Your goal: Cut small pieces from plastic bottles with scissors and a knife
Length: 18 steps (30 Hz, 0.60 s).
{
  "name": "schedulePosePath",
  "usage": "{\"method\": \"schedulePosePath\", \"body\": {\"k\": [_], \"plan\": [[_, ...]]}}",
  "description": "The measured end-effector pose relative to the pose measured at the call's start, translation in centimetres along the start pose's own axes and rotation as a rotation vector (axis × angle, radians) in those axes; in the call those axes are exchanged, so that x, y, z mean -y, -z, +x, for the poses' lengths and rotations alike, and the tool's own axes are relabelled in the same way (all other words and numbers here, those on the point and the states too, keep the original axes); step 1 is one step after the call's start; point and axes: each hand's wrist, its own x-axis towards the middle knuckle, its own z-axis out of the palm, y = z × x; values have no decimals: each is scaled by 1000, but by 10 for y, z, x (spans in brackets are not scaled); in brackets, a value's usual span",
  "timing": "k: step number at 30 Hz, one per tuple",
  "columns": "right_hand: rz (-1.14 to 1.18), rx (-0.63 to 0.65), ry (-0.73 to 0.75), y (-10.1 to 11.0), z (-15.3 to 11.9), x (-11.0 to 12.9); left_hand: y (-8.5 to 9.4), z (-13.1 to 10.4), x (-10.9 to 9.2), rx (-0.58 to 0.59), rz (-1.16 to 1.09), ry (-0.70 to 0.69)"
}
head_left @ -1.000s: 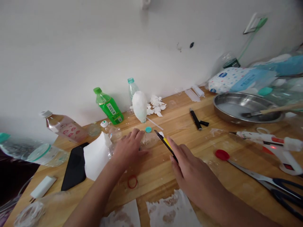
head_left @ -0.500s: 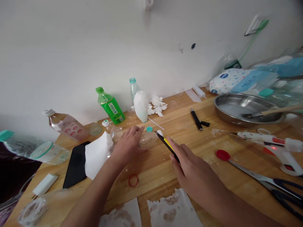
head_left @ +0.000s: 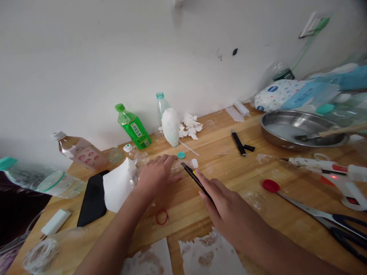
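Note:
A clear plastic bottle (head_left: 187, 167) lies on its side across the middle of the table, its white cap (head_left: 195, 163) pointing right. My left hand (head_left: 158, 172) lies over the bottle and grips it, fingers toward the capped end; most of the bottle is hidden beneath the hand. In my right hand (head_left: 225, 200) is a utility knife (head_left: 197, 181) with a black and yellow body. The knife's tip is at the near side of the bottle's neck; whether it touches the plastic I cannot tell. A teal cap (head_left: 181, 155) lies just behind the bottle.
Behind stand a white paper-covered form (head_left: 171, 128), a green drink bottle (head_left: 134, 128) and a pink drink bottle (head_left: 83, 151). At left lie a phone (head_left: 92, 202) and white paper (head_left: 119, 187). To the right are a steel basin (head_left: 286, 144), scissors (head_left: 318, 214) and a glue gun (head_left: 341, 183).
My right hand has moved a little left with the utility knife, bringing its tip closer to my left hand. The bottle's white cap shows more fully. My left hand has stayed nearly in place.

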Motion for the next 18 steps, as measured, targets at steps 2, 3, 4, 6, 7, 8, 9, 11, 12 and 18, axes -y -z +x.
{"method": "schedulePosePath", "body": {"k": [2,3,4,6,7,8,9,11,12,18], "plan": [[0,5,-10,-1,1,0,-3,1,0,-31,17,-23],[-5,4,-15,-2,1,0,-4,1,0,-35,21,-30],[-9,2,-19,-2,1,0,-4,2,0,-35,23,-32],[-11,-6,-17,-3,1,-1,-5,2,-1,-29,32,-28],[-10,-10,-14,-2,1,-2,-4,2,-1,-28,39,-22],[-8,-15,-12,-2,0,-2,-4,1,-2,-28,47,-15],[-3,-19,-10,-2,0,-2,-4,1,-3,-27,53,-8],[13,-18,-4,0,0,-2,-3,1,-4,-25,60,1],[21,-16,0,0,0,-1,-3,0,-4,-25,62,-3],[11,-35,2,-1,0,0,-4,1,-5,-8,87,-8]]}}
